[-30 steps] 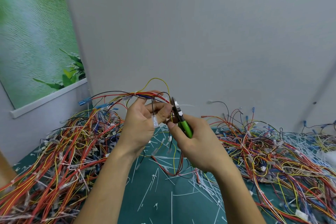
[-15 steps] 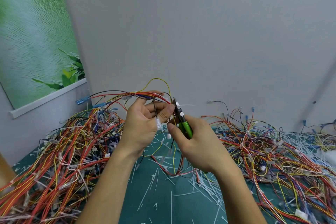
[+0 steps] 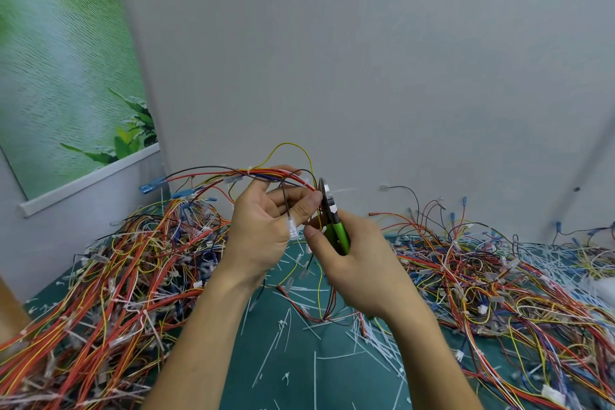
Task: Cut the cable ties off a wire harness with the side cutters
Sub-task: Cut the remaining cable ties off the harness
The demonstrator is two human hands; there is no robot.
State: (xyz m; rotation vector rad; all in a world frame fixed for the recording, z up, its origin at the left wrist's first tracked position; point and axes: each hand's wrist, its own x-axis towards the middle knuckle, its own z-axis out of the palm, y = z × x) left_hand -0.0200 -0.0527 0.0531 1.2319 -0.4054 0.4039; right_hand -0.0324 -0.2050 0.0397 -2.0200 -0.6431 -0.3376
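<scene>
My left hand [image 3: 266,230] grips a wire harness [image 3: 266,173] of red, yellow and dark wires, lifted above the table in the middle of the view. A white cable tie [image 3: 342,191] sticks out to the right of the bundle, just beyond my left fingertips. My right hand [image 3: 359,263] holds the green-handled side cutters [image 3: 336,226], jaws pointing up and set against the bundle at that tie. Another white tie [image 3: 249,170] wraps the bundle further left. A small white connector [image 3: 292,229] hangs by my left palm.
A green mat [image 3: 299,363] covers the table, strewn with several cut white tie pieces. Heaps of tangled harnesses lie at the left [image 3: 100,293] and the right [image 3: 499,276]. A grey wall [image 3: 366,60] stands close behind, with a green poster [image 3: 60,60] at the left.
Almost nothing differs. My hands, harness and cutters keep the same pose, with only a slight shift of my left fingers on the bundle.
</scene>
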